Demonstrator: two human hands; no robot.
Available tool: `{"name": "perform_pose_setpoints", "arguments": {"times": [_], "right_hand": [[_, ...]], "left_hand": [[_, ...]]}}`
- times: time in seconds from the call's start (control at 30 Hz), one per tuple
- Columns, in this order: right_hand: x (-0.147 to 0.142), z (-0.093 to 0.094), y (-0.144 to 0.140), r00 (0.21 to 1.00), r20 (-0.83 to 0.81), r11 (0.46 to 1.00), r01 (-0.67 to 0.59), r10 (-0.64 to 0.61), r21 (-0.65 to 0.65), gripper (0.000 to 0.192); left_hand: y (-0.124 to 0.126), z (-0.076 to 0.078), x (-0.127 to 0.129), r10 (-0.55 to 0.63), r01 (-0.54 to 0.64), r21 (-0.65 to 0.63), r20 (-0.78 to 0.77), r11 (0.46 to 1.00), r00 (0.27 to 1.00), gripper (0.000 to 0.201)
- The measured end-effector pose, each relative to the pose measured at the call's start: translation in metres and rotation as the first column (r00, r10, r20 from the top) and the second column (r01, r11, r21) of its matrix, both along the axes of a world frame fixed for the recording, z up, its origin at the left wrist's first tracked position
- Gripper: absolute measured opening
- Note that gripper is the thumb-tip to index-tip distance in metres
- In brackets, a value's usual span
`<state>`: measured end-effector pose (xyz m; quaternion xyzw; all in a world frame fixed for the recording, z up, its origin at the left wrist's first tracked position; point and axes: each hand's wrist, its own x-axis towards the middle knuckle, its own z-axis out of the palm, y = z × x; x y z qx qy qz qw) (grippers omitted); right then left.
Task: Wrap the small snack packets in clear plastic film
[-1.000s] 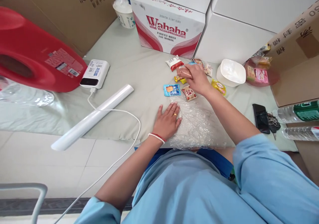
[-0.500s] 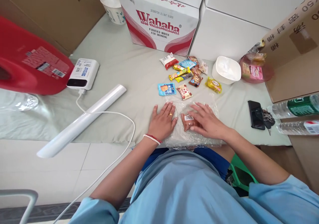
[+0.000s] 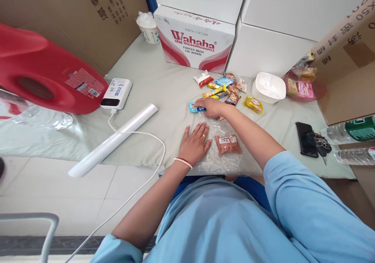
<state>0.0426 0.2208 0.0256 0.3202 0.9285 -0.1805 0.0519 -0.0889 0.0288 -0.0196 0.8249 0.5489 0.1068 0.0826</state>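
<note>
Right hand [image 3: 212, 106] covers blue packet [image 3: 193, 107] — grip unclear.

- light blue short-sleeved shirt [image 3: 222, 220], loose fit
- left hand [image 3: 195, 143]: gold ring [image 3: 203, 135] on finger
- left wrist: white bead bracelet [image 3: 183, 161] edged with red thread
- right hand [image 3: 213, 107]: bare

Place: storeroom-like corner | I sat among stacked cardboard cartons [image 3: 88, 17] upper left | Wahaha water box [image 3: 195, 42] top centre | white boxes [image 3: 272, 32] upper right
</note>
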Motion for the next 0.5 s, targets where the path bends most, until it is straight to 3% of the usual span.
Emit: {"name": "perform_pose_setpoints", "arguments": {"times": [0.17, 0.33, 0.5], "right_hand": [[0.014, 0.004, -0.002, 0.998, -0.045, 0.999, 0.048, -0.048, 0.004, 0.067], [0.019, 0.002, -0.008, 0.976, -0.098, 0.98, 0.197, -0.192, 0.042, 0.049], [0.035, 0.023, -0.016, 0.872, -0.307, 0.886, 0.439, -0.381, 0.147, 0.043]], "left_hand": [[0.0, 0.0, 0.001, 0.014, -0.013, 0.01, -0.015, 1.0, 1.0, 0.061], [0.0, -0.002, 0.001, 0.009, -0.008, 0.026, -0.027, 1.0, 1.0, 0.061], [-0.001, -0.003, 0.0, 0.024, -0.023, 0.039, -0.017, 0.999, 1.0, 0.06]]}}
